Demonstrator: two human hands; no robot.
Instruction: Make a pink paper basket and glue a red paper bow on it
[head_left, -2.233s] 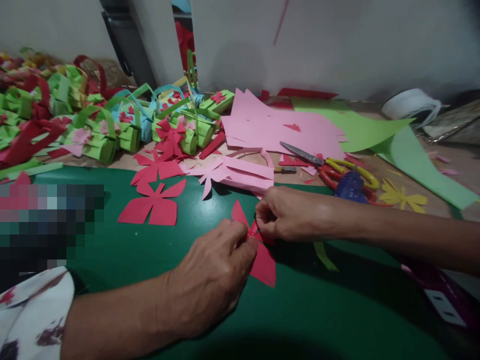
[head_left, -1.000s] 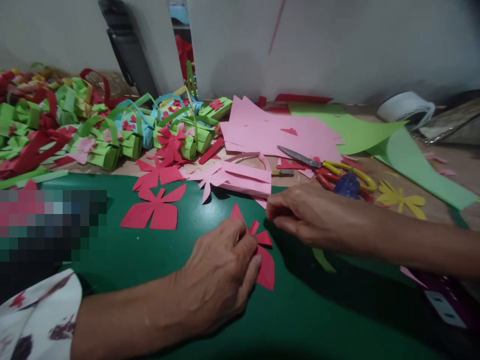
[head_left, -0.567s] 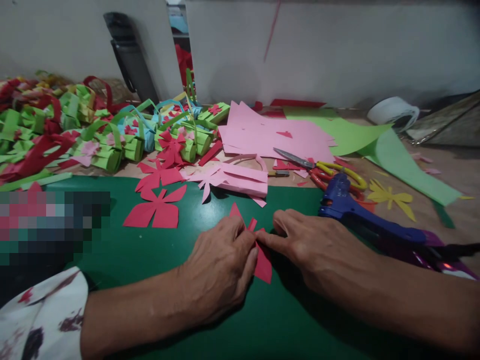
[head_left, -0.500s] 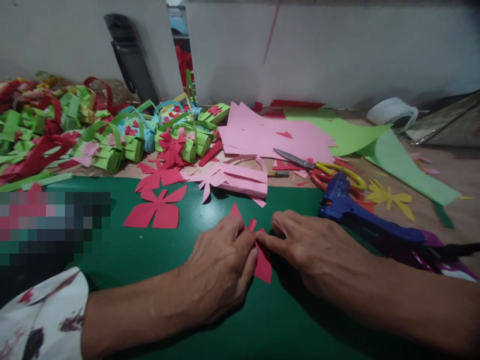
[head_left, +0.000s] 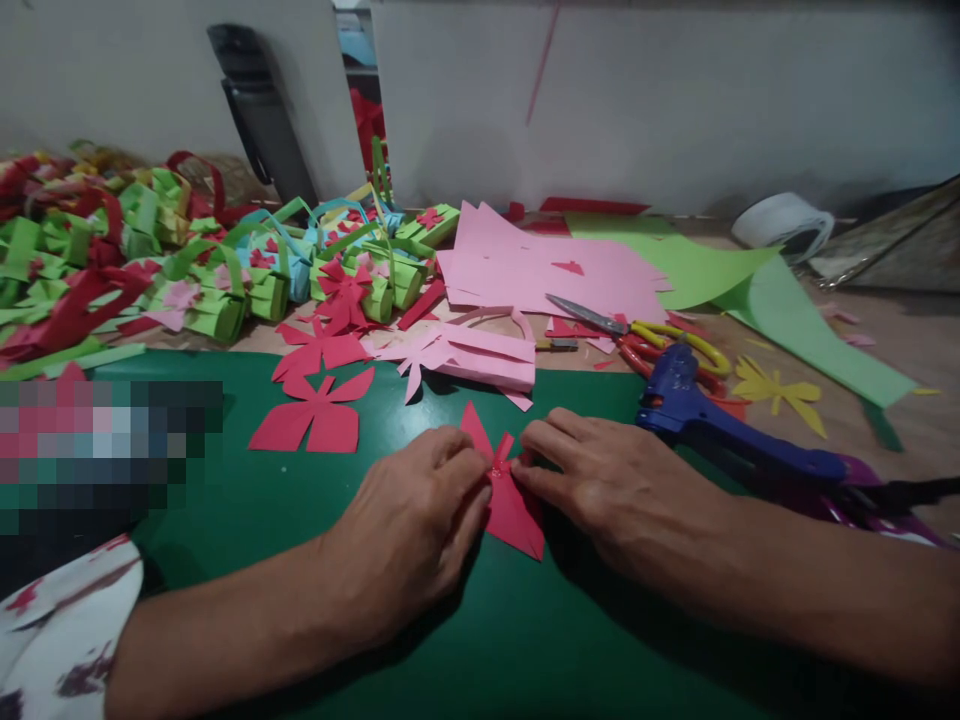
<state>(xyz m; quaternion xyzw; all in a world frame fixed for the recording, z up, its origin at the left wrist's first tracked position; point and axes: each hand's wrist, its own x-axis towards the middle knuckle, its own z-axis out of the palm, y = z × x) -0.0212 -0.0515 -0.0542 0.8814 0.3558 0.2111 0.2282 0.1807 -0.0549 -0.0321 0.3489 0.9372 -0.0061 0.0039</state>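
A red paper butterfly (head_left: pixel 514 510) lies on the green mat (head_left: pixel 300 520) between my hands, with a shiny spot at its middle. My left hand (head_left: pixel 420 510) has its fingers pinched at the butterfly's left side. From the right, my right hand (head_left: pixel 592 475) pinches its other side close to the centre. The fingertips partly hide the wings. Left of them, another red paper butterfly (head_left: pixel 319 415) rests flat on the mat. Beyond my hands sits a pink paper bag (head_left: pixel 487 360) with a pink butterfly cutout (head_left: pixel 416 355) at its left end.
A blue glue gun (head_left: pixel 675 395) lies to the right, beside scissors (head_left: pixel 592 315) and a yellow paper butterfly (head_left: pixel 780 390). Pink sheets (head_left: pixel 540 260) and green paper (head_left: pixel 675 265) spread at the back. Several small green paper bags (head_left: pixel 217 300) pile up at the left. A white tape roll (head_left: pixel 784 225) stands far right.
My left hand has shifted left, uncovering more of the red butterfly's middle and lower wing. The right hand has moved slightly left, its fingers now closer together.
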